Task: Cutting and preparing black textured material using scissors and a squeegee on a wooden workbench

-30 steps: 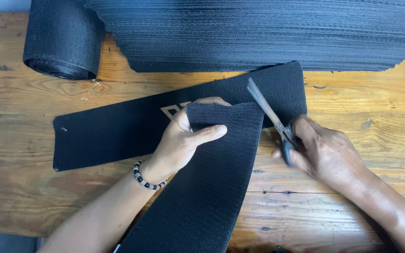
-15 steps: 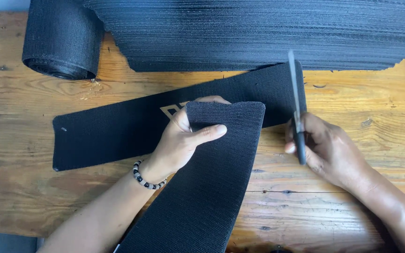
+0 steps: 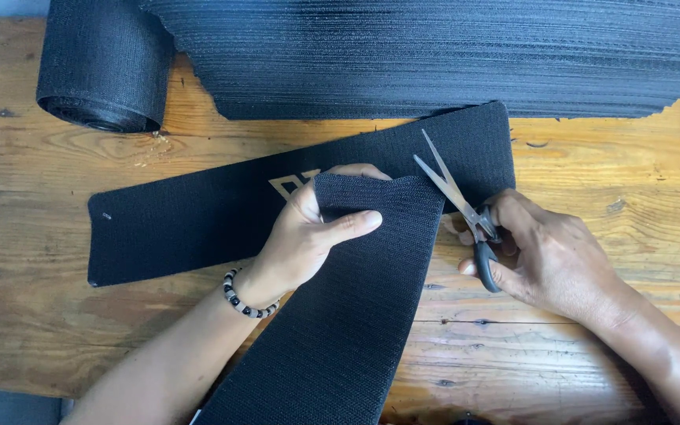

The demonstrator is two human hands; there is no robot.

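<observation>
Since half a second ago, the scissors have swung from upright to a slant, blades parted toward the strip's corner. Right hand grips the scissor handles, fingers through the loops. Left hand pinches the top edge of a black mesh strip, thumb laid across it, a beaded bracelet at the wrist. Beneath lies a longer black strip on the wooden table. Lining up a cut seems the step; blades must meet the edge squarely.

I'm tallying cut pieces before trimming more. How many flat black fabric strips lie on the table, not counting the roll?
2: a long strip flat across the table, and a strip over it, gripped by the left hand. Others may be hidden.
</observation>
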